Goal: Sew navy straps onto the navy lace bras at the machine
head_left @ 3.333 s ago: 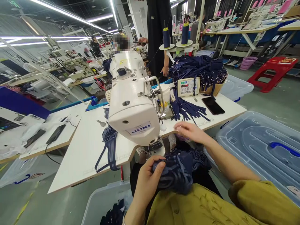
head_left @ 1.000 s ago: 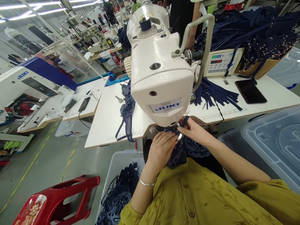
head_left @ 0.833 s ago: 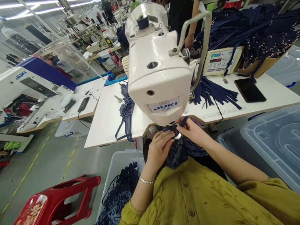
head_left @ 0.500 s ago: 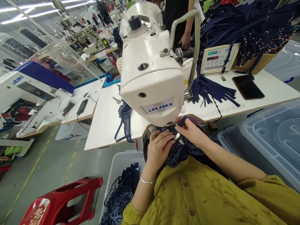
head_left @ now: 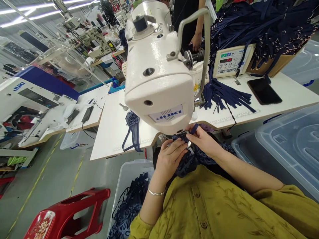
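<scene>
Under the head of a white sewing machine [head_left: 159, 86], both hands are close together. My left hand [head_left: 170, 159] is closed on a dark navy lace garment [head_left: 186, 166], its fingers bent together over the fabric. Beside it my right hand [head_left: 203, 141] pinches a navy strap [head_left: 195, 128] between thumb and fingers, just below the machine's front end. A small shiny metal piece [head_left: 189, 145] shows between the two hands; its kind cannot be made out. The machine head hides the needle area. Part of the garment hangs down over my lap.
A navy bra piece [head_left: 134, 132] lies on the white table [head_left: 107, 142] at the left. Navy straps [head_left: 226, 94], a control box [head_left: 233, 61] and a phone [head_left: 264, 91] are at the right. Plastic bins [head_left: 123, 176] flank me; a red stool [head_left: 72, 212] stands left.
The view shifts slightly, and the machine head appears a little further left. Both hands keep nearly the same place and grip; the metal piece between them has tilted.
</scene>
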